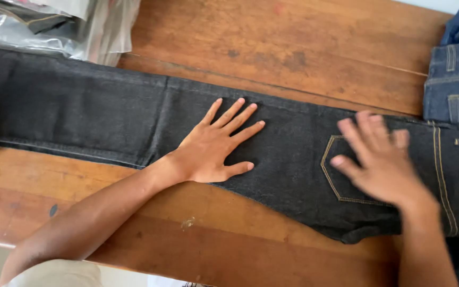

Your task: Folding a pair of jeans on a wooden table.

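dark jeans [107,114] lie flat, stretched across table.

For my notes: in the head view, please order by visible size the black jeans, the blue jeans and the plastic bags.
1. black jeans
2. blue jeans and plastic bags: alike, both cut by the frame, so unranked.

Black jeans [107,114] with tan stitching, blue jeans [455,85], reddish-brown wooden table [293,48].

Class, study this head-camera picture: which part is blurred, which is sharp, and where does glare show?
Head view: the right hand is smeared by motion blur; the left hand and black jeans are sharp; glare whitens the plastic bags; soft, even light, faint shadows.
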